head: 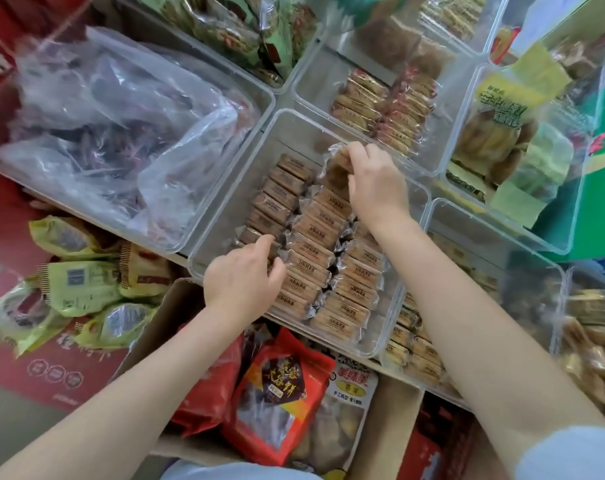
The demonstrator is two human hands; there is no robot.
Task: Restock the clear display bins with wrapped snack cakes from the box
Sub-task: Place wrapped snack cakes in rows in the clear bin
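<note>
A clear display bin [231,188] in the middle holds three rows of brown wrapped snack cakes [315,233] standing on edge. My right hand [377,183] pinches one wrapped cake [334,168] at the far end of the middle row. My left hand [245,271] has curled fingers on the cakes at the near end of the left row. The cardboard box [155,327] sits below the bin at the bottom, filled with red and clear snack bags.
Clear bins surround the middle one: a large bin with plastic bags [121,133] at left, a bin of wrapped biscuits [384,109] behind, a bin of yellow-green packs [509,140] at right. Green and yellow snack packs [82,285] lie loose at lower left.
</note>
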